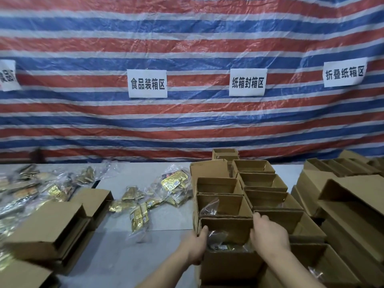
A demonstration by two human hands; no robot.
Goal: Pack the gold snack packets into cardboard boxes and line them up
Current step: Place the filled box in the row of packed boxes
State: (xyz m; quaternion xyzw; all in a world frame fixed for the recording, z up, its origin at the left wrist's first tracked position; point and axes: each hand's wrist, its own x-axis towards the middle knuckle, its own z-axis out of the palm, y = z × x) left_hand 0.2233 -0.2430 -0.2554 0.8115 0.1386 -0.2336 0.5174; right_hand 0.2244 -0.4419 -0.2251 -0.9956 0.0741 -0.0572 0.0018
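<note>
Hands: left hand [197, 246] and right hand [268, 233] each hold a side of the box [228, 265] at 5 o'clock.
Box: light, stiff; hold its walls.
Packets [139, 217]: slippery, loose, 9 o'clock on the tabletop [124, 256].

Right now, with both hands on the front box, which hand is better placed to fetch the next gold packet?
Left hand, probably: the loose gold packets lie on the table to its side, while the right hand sits among the cardboard boxes.
</note>
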